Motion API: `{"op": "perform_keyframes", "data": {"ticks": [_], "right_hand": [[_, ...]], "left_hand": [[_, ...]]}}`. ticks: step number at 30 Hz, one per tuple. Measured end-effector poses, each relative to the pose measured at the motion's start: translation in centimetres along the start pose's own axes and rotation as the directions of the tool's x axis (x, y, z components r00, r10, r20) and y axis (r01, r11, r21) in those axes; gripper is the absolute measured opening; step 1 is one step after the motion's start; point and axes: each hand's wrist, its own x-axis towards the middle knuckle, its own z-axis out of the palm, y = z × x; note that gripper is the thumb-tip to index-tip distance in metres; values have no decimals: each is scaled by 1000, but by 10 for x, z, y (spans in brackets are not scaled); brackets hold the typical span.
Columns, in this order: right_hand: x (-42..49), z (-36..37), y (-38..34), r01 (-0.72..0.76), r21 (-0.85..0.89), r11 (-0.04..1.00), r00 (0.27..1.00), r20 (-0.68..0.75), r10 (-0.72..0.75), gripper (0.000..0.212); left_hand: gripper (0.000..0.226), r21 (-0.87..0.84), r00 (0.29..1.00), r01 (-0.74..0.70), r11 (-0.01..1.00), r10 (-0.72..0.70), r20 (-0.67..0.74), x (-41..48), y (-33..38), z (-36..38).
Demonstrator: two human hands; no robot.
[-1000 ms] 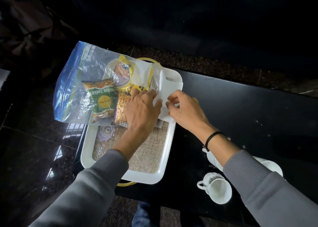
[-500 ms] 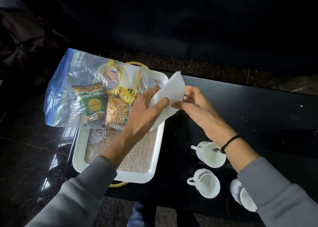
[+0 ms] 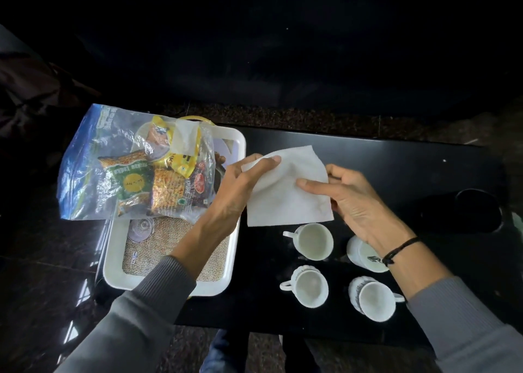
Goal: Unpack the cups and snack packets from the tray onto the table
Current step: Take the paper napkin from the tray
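A white tray (image 3: pixel 113 270) lined with burlap sits at the left end of the black table (image 3: pixel 396 169). A clear plastic bag (image 3: pixel 85 169) of snack packets (image 3: pixel 167 191) lies across the tray's far half. Several white cups (image 3: pixel 314 241) stand on the table right of the tray. Between tray and cups I hold a white paper napkin (image 3: pixel 283 200) above the table. My left hand (image 3: pixel 237 191) pinches its top left edge. My right hand (image 3: pixel 353 200) grips its right side.
A small clear glass lid or dish (image 3: pixel 140 228) lies on the burlap in the tray. A round recess (image 3: pixel 478 211) is set into the table at the far right. Dark polished floor surrounds the table, and my knees show below its near edge.
Both hands have lifted the napkin off the tray and carried it right, over the table. It has opened out flat. The view has shifted right, so all the cups show.
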Motion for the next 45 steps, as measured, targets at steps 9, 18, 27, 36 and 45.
{"op": "perform_keyframes", "data": {"ticks": [9,18,27,36,45], "right_hand": [[-42,-53,25,19,135,991,992,-126,-2,38],[-83,-115,43,94,292,952,982,-186,-40,31],[-104,-170,61,112,414,904,979,-202,-29,31],[-122,-238,55,201,108,974,757,-648,-84,35],[-123,-274,21,-156,-560,814,655,-675,-339,20]], "left_hand": [[42,83,994,16,996,-25,110,-12,-21,56],[56,140,968,-1,990,-34,250,-1,-25,125],[56,297,929,-25,955,-88,360,17,-31,181],[46,293,955,53,955,-134,264,36,-38,239],[31,342,950,83,936,-179,257,46,-49,270]]}}
